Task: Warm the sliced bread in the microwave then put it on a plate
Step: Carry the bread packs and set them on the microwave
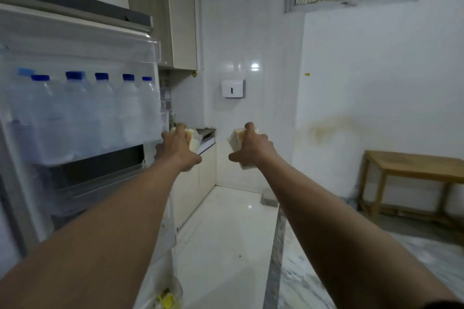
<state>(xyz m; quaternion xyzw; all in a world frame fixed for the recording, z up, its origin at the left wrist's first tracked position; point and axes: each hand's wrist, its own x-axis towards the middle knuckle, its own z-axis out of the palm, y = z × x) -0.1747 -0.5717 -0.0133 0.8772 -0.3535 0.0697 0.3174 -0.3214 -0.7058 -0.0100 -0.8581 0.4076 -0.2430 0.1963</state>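
Clear plastic bag point(164, 291) hangs lowest, something yellow inside. Both arms stretched forward. Left hand point(177, 149) curls round bread slices point(194, 142); right hand point(253, 149) grips second bread stack point(234, 140) (slice count unclear, blurred). Stacks held in air, apart. Open fridge door point(82, 32) at left, water bottles point(100, 113) on its shelf. Wooden bench point(411, 165) at right. White dispenser point(233, 88) on far wall.

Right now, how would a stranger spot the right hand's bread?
Start at the open fridge door lined with blue-capped bottles. The left hand grips bread by its edge; the right hand grips the other bread stack, clear of the door, nearer the wooden bench.
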